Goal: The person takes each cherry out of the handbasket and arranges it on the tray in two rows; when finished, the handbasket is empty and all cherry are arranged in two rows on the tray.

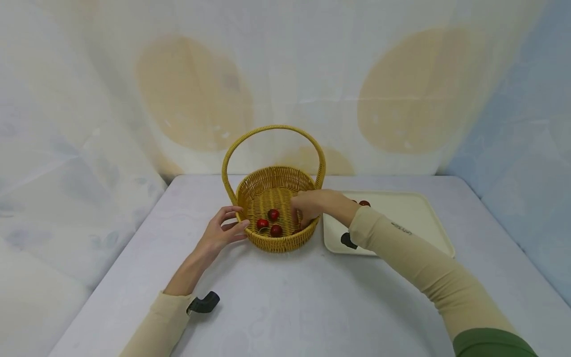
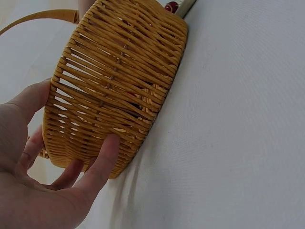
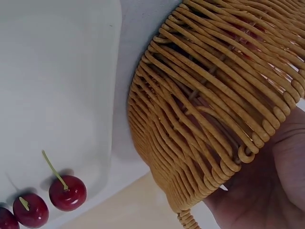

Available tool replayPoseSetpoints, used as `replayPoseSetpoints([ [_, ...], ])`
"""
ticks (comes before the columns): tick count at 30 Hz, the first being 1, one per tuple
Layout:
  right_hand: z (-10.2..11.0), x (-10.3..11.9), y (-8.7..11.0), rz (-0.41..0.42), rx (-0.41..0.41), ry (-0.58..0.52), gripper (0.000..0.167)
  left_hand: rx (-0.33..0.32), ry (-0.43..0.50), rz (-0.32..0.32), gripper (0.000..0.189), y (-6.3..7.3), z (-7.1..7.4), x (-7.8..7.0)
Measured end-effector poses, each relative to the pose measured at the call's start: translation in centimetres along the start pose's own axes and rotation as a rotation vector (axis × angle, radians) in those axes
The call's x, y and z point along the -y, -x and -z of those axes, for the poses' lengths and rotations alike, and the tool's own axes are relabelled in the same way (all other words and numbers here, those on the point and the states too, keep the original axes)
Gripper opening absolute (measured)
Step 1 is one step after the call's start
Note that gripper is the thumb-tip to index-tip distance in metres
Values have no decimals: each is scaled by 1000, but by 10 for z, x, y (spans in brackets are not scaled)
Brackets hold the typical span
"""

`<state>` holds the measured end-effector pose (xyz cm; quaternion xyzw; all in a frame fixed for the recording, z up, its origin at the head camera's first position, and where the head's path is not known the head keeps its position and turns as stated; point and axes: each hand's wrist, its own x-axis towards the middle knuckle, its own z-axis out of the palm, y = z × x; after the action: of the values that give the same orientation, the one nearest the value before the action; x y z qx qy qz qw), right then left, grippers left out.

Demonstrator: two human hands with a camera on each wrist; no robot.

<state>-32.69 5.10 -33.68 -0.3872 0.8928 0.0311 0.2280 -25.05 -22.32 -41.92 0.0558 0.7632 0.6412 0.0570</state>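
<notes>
A yellow wicker basket (image 1: 278, 243) with a tall hoop handle stands upright on the table. Several dark red cherries, one of them a cherry (image 1: 273, 214) near the middle, lie on its woven floor. My left hand (image 1: 218, 233) rests against the basket's left side, its thumb and spread fingers touching the rim and outer wall. Over the right rim reaches my right hand (image 1: 308, 206), its fingers pointing down inside the basket. Something red shows right at these fingertips; I cannot tell whether they pinch it. In the right wrist view the wicker wall (image 3: 205, 90) hides most of the fingers.
A cream tray (image 1: 415, 218) lies to the right of the basket, partly under my right forearm. On it are several cherries, among them a cherry with a green stem (image 3: 67, 193). Pale patterned curtains (image 1: 303, 74) stand behind the table and at both sides.
</notes>
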Motion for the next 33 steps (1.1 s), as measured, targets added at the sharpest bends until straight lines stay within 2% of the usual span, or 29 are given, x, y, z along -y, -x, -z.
replayPoseSetpoints([
  [16, -2, -1, -1, 22, 11, -35, 31, -2, -19, 15, 64, 0, 0, 2],
  [24, 6, -4, 7, 21, -33, -37, 48, 2, -28, 17, 65, 0, 1, 2],
  [27, 10, -5, 12, 35, -86, -34, 42, 2, -24, 14, 64, 0, 1, 2],
  [29, 13, -6, 15, 57, -118, -23, 33, 2, -21, 8, 64, -1, 1, 2],
  [33, 17, -8, 21, 110, -145, -18, 19, 1, -18, 6, 65, 0, 1, 2],
])
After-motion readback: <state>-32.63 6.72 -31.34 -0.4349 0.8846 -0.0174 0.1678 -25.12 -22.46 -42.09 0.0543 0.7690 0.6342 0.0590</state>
